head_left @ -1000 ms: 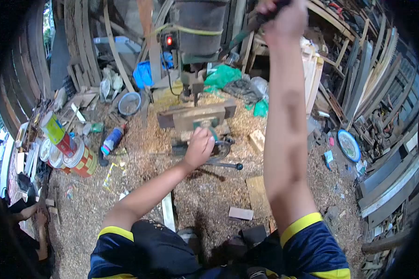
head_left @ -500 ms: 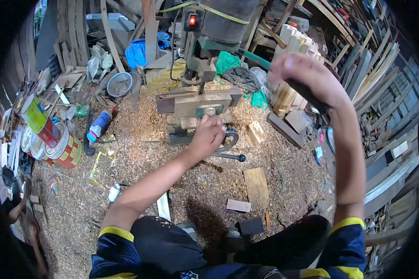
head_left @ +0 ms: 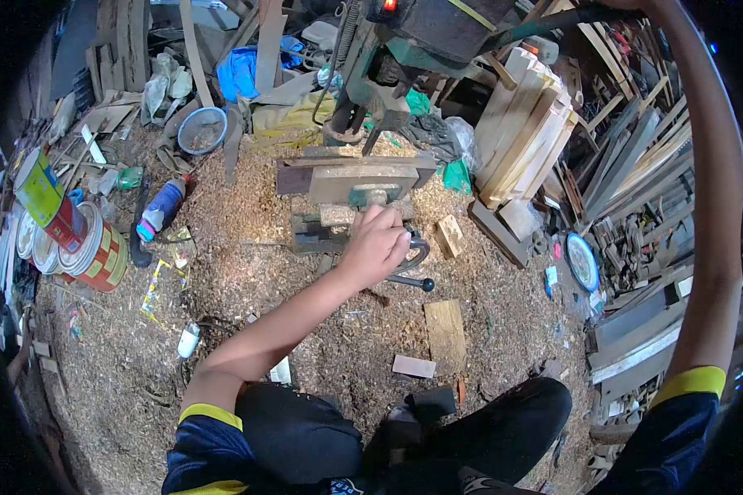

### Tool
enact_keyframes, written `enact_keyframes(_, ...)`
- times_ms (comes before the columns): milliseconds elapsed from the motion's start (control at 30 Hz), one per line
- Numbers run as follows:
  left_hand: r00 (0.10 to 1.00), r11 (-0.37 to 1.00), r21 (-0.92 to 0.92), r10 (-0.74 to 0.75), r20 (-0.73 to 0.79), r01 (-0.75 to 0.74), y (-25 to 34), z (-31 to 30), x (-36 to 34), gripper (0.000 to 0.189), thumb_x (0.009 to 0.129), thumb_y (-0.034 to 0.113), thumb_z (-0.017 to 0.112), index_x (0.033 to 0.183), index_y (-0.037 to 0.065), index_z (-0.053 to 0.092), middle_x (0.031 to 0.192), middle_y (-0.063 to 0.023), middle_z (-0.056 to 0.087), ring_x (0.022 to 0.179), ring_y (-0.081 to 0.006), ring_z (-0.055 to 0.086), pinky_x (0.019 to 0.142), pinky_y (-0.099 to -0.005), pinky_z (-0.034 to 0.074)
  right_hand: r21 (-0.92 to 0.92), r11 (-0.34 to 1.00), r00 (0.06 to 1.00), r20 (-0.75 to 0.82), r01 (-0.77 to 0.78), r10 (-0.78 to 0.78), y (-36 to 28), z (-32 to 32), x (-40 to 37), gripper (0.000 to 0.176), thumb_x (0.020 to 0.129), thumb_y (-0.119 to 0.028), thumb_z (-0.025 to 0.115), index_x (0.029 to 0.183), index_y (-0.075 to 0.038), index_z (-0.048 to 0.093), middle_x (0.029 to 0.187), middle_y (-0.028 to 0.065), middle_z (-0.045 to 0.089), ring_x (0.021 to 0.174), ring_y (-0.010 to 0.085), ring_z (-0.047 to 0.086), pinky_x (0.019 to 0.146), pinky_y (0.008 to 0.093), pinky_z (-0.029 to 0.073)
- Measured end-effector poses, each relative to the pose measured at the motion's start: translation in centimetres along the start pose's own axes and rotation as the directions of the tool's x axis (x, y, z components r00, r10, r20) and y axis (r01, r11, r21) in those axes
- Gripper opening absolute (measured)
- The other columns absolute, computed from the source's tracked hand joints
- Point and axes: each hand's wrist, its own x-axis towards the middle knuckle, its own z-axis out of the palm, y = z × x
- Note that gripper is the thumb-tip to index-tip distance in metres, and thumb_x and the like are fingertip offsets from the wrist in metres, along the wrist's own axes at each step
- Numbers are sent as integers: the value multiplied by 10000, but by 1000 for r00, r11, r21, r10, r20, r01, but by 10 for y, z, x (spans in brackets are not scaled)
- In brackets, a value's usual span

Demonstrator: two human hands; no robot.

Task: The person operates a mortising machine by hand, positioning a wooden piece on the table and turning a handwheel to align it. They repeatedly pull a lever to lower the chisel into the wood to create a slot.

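My left hand (head_left: 376,250) is closed at the front of the clamp, its fingers wrapped round a knob or handle mostly hidden under them. Just beyond it, a wooden block (head_left: 359,183) stands in the clamp against a darker board (head_left: 293,179). The machine's bit (head_left: 372,140) is above the block's back edge. At the top edge, my right hand (head_left: 631,3) is largely cut off, at the end of the green lever (head_left: 545,25); its fingers are hidden. A black-knobbed handle (head_left: 427,285) sticks out right of my left hand.
Wood shavings cover the floor. A small wood block (head_left: 450,236) and a flat board (head_left: 445,337) lie to the right. Stacked timber (head_left: 524,132) stands at the back right. Paint buckets (head_left: 95,252) and a blue bottle (head_left: 164,208) are on the left, a blue-rimmed bowl (head_left: 202,130) behind them.
My right hand has moved up and to the right, with the green lever raised. The machine head appears higher and the view has shifted. My left hand stays at the clamp.
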Motion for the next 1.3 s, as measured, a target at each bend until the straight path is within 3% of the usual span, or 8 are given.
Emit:
enact_keyframes(67, 1000, 1000, -2, 5, 2, -5, -1, 0, 1, 268, 1001, 220, 617, 804, 41, 632, 939, -74, 547, 989, -290, 522, 887, -468, 389, -142, 812, 820, 4, -566, 572, -162, -9, -34, 754, 865, -746, 752, 1252, -101, 803, 1102, 226, 764, 1021, 245, 699, 931, 441, 536)
enact_keyframes(200, 1000, 1000, -24, 4, 8, -4, -2, 0, -2, 278, 994, 234, 632, 785, 51, 627, 937, -72, 542, 991, -287, 522, 871, -467, 385, -128, 867, 771, -533, -481, 349, -169, 81, -80, 599, 971, -603, 701, 981, -7, 766, 779, 169, 738, 687, 292, 757, 697, 451, 620)
enact_keyframes(367, 1000, 1000, -13, 26, 6, -26, -2, 0, 0, 238, 980, 186, 632, 796, 36, 625, 937, -81, 539, 961, -305, 511, 870, -459, 386, 54, 628, 578, -335, -777, 744, -348, 234, -118, 449, 1078, -487, 575, 925, -70, 638, 761, 198, 705, 721, 405, 725, 656, 536, 562)
enact_keyframes(900, 1000, 1000, -19, 9, -25, -9, -1, -3, 1, 170, 939, 170, 681, 809, 62, 674, 957, -69, 572, 1007, -296, 525, 875, -454, 378, 492, 677, 826, 190, -547, 530, -193, 72, -101, 489, 1053, -523, 635, 903, -61, 697, 540, -43, 493, 380, 55, 416, 343, 253, 287)
enact_keyframes(1033, 998, 996, -69, -55, 7, 55, 5, -9, 3, 163, 935, 136, 670, 795, 55, 651, 947, -72, 561, 983, -296, 525, 881, -463, 379, 510, 592, 718, 76, -624, 692, -275, 162, -132, 537, 1066, -532, 595, 1110, -19, 747, 712, 62, 611, 660, 171, 588, 621, 338, 455)
enact_keyframes(1100, 1000, 1000, -15, -17, -19, 17, -5, 4, -1, 146, 940, 140, 664, 823, 53, 673, 945, -78, 562, 997, -295, 530, 889, -462, 380, 306, 911, 680, -608, -277, 410, -316, 327, -146, 300, 1090, -291, 625, 1149, -10, 711, 872, 137, 632, 758, 261, 608, 662, 423, 493)
enact_keyframes(1133, 1000, 999, -38, -22, -19, 21, -3, 1, 1, 141, 943, 144, 665, 838, 52, 682, 946, -78, 563, 1004, -296, 533, 894, -462, 382, 841, 484, 689, -202, -243, 696, -371, 350, -131, 191, 1090, -191, 614, 1133, -10, 657, 845, 170, 615, 736, 296, 607, 685, 449, 502)
enact_keyframes(1300, 999, 1000, -26, -16, -29, 15, -1, -1, -1, 183, 931, 198, 695, 812, 60, 685, 956, -76, 566, 1021, -293, 526, 913, -455, 399, 966, 255, 650, -161, -51, 743, -450, 447, -53, 145, 1114, -170, 553, 1112, -26, 547, 715, 101, 554, 609, 188, 527, 570, 380, 443)
